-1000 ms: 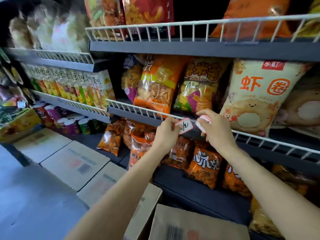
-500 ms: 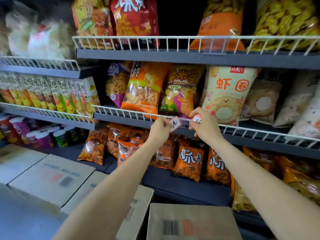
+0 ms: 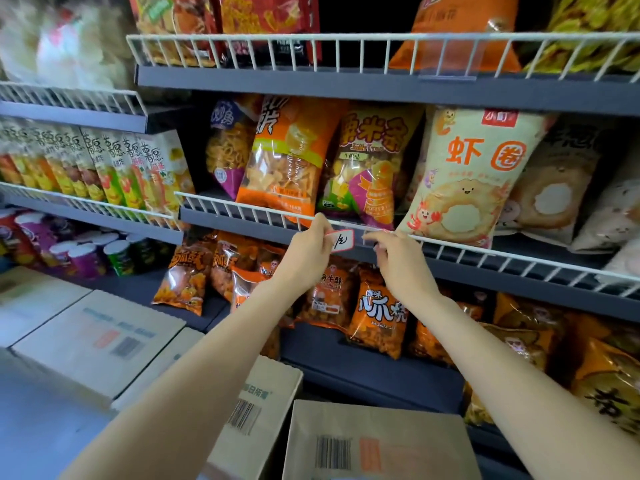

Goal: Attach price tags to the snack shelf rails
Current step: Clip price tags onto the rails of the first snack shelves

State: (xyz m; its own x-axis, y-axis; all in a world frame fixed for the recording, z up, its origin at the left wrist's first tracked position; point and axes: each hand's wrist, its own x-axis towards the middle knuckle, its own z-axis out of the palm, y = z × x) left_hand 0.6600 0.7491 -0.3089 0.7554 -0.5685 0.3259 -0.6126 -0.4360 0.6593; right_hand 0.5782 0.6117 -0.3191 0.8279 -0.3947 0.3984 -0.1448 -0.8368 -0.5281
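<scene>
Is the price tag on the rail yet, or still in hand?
Still in hand. The left hand pinches the tag at the wire rail; whether it is clipped on cannot be told.

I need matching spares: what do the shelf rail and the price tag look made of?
Shelf rail: seemingly metal wire with a glossy white coating, thin rods joined in a grid. Price tag: likely paper or thin card, matt white, red-edged, handwritten.

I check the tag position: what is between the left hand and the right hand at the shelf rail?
In the head view, the price tag lies between them, pinched by the left hand against the white wire rail. The right hand is just beside it.
</scene>
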